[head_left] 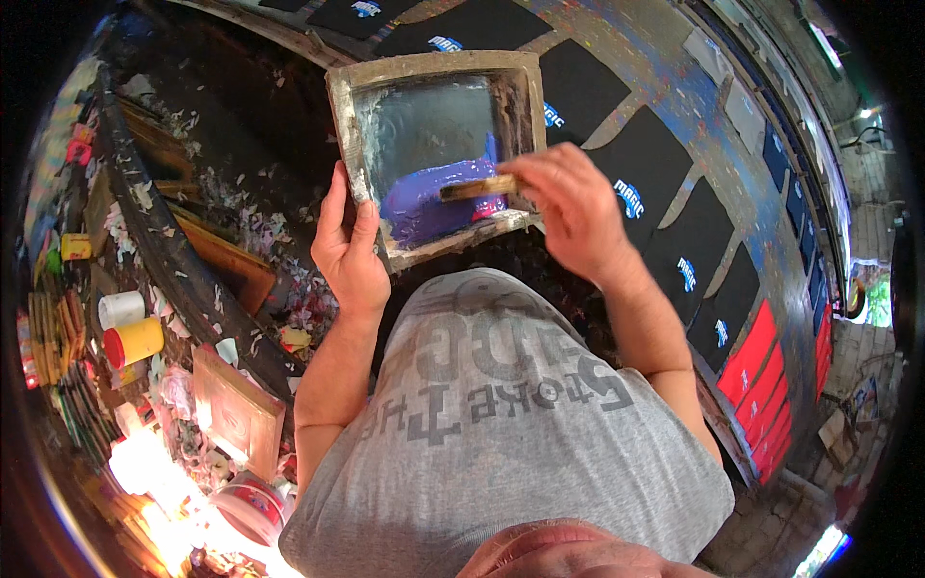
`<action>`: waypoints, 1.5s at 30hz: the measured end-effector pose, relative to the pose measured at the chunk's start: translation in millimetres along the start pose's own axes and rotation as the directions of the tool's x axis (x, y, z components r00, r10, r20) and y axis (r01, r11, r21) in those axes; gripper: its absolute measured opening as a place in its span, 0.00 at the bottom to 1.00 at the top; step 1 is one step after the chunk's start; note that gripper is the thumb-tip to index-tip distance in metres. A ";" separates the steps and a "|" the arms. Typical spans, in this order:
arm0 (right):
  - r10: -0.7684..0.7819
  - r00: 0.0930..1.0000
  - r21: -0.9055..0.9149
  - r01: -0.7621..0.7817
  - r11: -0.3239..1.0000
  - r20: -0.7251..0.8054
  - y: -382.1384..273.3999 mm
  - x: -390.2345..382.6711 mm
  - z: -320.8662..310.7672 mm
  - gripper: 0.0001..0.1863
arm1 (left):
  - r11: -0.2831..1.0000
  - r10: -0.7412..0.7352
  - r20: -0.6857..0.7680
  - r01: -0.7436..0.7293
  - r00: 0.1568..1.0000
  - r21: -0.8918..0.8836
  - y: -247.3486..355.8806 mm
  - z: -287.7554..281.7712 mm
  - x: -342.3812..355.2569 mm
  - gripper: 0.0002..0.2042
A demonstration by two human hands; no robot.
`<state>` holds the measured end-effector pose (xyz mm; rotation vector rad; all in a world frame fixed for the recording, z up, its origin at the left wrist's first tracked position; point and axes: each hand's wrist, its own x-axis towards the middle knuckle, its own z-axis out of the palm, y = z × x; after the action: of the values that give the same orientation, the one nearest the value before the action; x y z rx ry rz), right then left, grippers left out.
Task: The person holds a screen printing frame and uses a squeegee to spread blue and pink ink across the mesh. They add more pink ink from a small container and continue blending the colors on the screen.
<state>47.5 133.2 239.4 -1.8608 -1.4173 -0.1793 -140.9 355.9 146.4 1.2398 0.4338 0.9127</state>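
Note:
A wooden-framed printing screen (434,64) is held up in front of my chest, tilted. My left hand (351,249) grips its left side near the lower corner, thumb on the front of the wood. Thick purple ink (414,207) lies over the lower part of the mesh, with a pinkish-red patch near the lower right. My right hand (582,207) holds a short wooden squeegee (470,189) by its right end, its length lying across the ink. The squeegee's lower edge is hard to make out against the ink.
On my right, a paint-spattered table (617,72) bears rows of black fabric pieces (644,144) with blue-and-white prints, and red pieces (756,390) nearer me. On my left are a yellow-and-red container (135,342), a white tub (121,309), a wooden frame (239,409) and scattered scraps.

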 end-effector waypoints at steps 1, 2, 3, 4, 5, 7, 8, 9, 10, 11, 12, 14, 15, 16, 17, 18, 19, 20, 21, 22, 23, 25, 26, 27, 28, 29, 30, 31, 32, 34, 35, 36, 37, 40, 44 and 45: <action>0.057 0.998 0.026 -0.058 0.998 0.028 0.2 4.5 -8.0 0.19 | 1.000 0.005 0.013 -0.005 1.000 0.017 0.3 -1.2 -0.2 0.29; 0.028 0.998 0.044 -0.030 0.999 0.047 -0.2 7.6 -12.3 0.19 | 0.999 0.010 0.022 -0.011 1.000 0.034 0.5 -2.2 -0.1 0.29; 0.030 0.997 0.065 -0.035 0.997 0.075 0.3 10.6 -13.0 0.18 | 0.998 0.000 0.019 -0.001 1.000 0.056 0.9 -3.3 -0.6 0.29; 0.036 0.994 0.095 -0.046 0.994 0.101 0.1 11.5 -12.8 0.18 | 0.998 0.015 0.030 -0.017 0.999 0.056 1.0 -4.0 -1.8 0.29; -0.006 0.991 0.079 -0.004 0.997 0.131 -0.4 10.6 -10.8 0.19 | 0.998 0.013 0.028 -0.015 1.000 0.062 1.1 -4.7 -3.4 0.29; -0.021 0.990 0.047 0.015 0.999 0.142 -2.1 4.3 -0.1 0.21 | 0.999 0.008 0.018 -0.009 1.000 0.045 0.1 -5.8 -6.4 0.29; -0.025 0.987 0.026 0.021 0.999 0.159 -2.7 -0.5 6.3 0.21 | 1.000 0.005 0.008 -0.006 1.000 0.022 -1.1 -6.1 -8.0 0.29; -0.037 0.986 0.007 0.037 0.999 0.166 -3.0 -6.4 11.8 0.24 | 1.000 0.016 0.005 -0.016 1.000 -0.006 -2.3 -7.1 -8.8 0.30; -0.061 0.988 -0.021 0.064 0.998 0.141 -4.4 -14.7 15.6 0.24 | 1.000 0.009 -0.016 -0.010 1.000 -0.023 -4.0 -8.2 -8.6 0.30; -0.074 0.989 -0.052 0.081 0.995 0.126 -7.0 -23.9 18.6 0.24 | 0.999 0.019 -0.030 -0.020 0.999 -0.045 -6.2 -9.3 -7.6 0.30; -0.076 0.991 -0.085 0.085 0.993 0.111 -8.9 -33.0 22.1 0.24 | 0.997 0.028 -0.042 -0.031 0.999 -0.068 -8.5 -10.5 -6.4 0.31; -0.167 0.985 -0.119 0.170 0.978 0.039 -10.3 -46.3 36.4 0.23 | 0.997 -0.003 -0.053 -0.001 0.999 -0.077 -11.6 -13.7 -6.8 0.31; -0.207 0.978 -0.142 0.205 0.968 -0.001 -9.9 -50.7 42.3 0.23 | 0.997 -0.018 -0.056 0.014 0.998 -0.082 -13.1 -15.5 -6.4 0.31; -0.259 0.964 -0.169 0.248 0.954 -0.050 -8.2 -53.8 45.7 0.23 | 0.995 -0.035 -0.057 0.030 0.998 -0.091 -15.2 -16.2 -4.8 0.31; -0.270 0.962 -0.191 0.258 0.947 -0.041 -6.0 -54.6 48.7 0.22 | 0.994 -0.053 -0.059 0.047 0.997 -0.099 -16.2 -17.7 -3.4 0.30; -0.251 0.966 -0.187 0.235 0.954 -0.068 -4.2 -54.2 50.4 0.22 | 0.992 -0.073 -0.060 0.067 0.995 -0.104 -16.6 -19.1 -2.5 0.30; -0.243 0.966 -0.195 0.224 0.955 -0.082 -2.4 -52.1 51.3 0.22 | 0.992 -0.078 -0.058 0.072 0.995 -0.102 -16.5 -19.8 -2.1 0.30; -0.241 0.964 -0.206 0.216 0.954 -0.108 -1.9 -49.6 51.3 0.23 | 0.992 -0.083 -0.052 0.077 0.995 -0.102 -16.2 -20.0 -2.0 0.30; -0.229 0.961 -0.199 0.197 0.960 -0.155 -2.1 -46.6 50.8 0.24 | 0.991 -0.086 -0.045 0.081 0.995 -0.105 -15.9 -19.7 -1.4 0.30; -0.220 0.968 -0.213 0.191 0.958 -0.123 -4.2 -43.9 50.9 0.24 | 0.991 -0.080 -0.037 0.076 0.996 -0.114 -15.4 -19.0 -1.4 0.30; -0.220 0.968 -0.218 0.190 0.957 -0.122 -7.2 -41.6 50.7 0.24 | 0.990 -0.073 -0.030 0.069 0.997 -0.125 -14.8 -18.1 -1.5 0.30; -0.164 0.985 -0.219 0.147 0.965 -0.059 -15.8 -39.0 52.7 0.23 | 0.990 -0.061 -0.007 0.060 0.998 -0.125 -13.1 -17.1 1.1 0.30; -0.227 0.970 -0.214 0.205 0.955 -0.084 -19.9 -39.5 52.1 0.23 | 0.992 -0.054 0.008 0.054 0.999 -0.114 -12.3 -17.2 4.1 0.30; -0.237 0.969 -0.206 0.217 0.954 -0.073 -23.7 -40.1 52.7 0.22 | 0.994 -0.046 0.018 0.048 0.999 -0.101 -11.3 -17.1 6.2 0.30; -0.292 0.956 -0.217 0.280 0.935 -0.021 -25.3 -41.0 51.1 0.22 | 0.993 -0.048 0.014 0.049 0.999 -0.107 -10.0 -17.1 6.0 0.30; -0.326 0.944 -0.214 0.309 0.927 -0.050 -26.7 -40.8 52.8 0.22 | 0.992 -0.051 0.011 0.052 0.999 -0.113 -8.9 -16.5 4.8 0.30; -0.235 0.969 -0.205 0.215 0.955 -0.076 -26.8 -41.3 51.9 0.22 | 0.990 -0.058 0.014 0.059 0.998 -0.125 -8.2 -16.1 4.9 0.30; -0.212 0.974 -0.221 0.190 0.957 -0.084 -26.3 -40.9 53.4 0.22 | 0.988 -0.064 0.017 0.066 0.998 -0.136 -7.8 -15.5 4.4 0.30; -0.183 0.969 -0.212 0.146 0.966 -0.167 -26.2 -41.2 53.3 0.22 | 0.986 -0.073 0.024 0.076 0.997 -0.150 -7.2 -15.3 4.3 0.31; -0.209 0.973 -0.275 0.176 0.945 -0.096 -25.9 -40.3 55.0 0.23 | 0.984 -0.083 0.030 0.086 0.996 -0.153 -6.1 -15.4 4.4 0.31; -0.226 0.970 -0.273 0.194 0.942 -0.090 -26.0 -39.5 55.4 0.23 | 0.986 -0.082 0.028 0.085 0.996 -0.144 -5.8 -15.2 4.8 0.31; -0.234 0.972 -0.288 0.221 0.932 -0.008 -27.1 -39.5 55.4 0.23 | 0.988 -0.081 0.025 0.084 0.996 -0.132 -5.6 -15.2 5.2 0.31; -0.275 0.961 -0.270 0.270 0.924 0.020 -27.8 -39.1 54.8 0.23 | 0.991 -0.072 0.024 0.074 0.997 -0.112 -5.1 -15.7 6.0 0.31; -0.275 0.957 -0.237 0.246 0.940 -0.096 -27.8 -40.2 49.9 0.23 | 0.996 -0.052 0.018 0.053 0.998 -0.075 -3.5 -17.4 6.3 0.30; -0.210 0.971 -0.311 0.164 0.936 -0.119 -18.3 -40.8 42.7 0.23 | 0.996 -0.036 0.015 0.037 0.999 -0.085 0.5 -18.4 2.4 0.29; -0.197 0.978 -0.300 0.169 0.939 -0.066 -17.6 -41.1 43.1 0.23 | 0.995 -0.023 0.008 0.023 1.000 -0.094 1.8 -18.5 2.6 0.29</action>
<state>2.8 131.2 196.3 -1.9214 -1.5634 -0.5934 -153.4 369.4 142.9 1.1498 0.3940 0.8989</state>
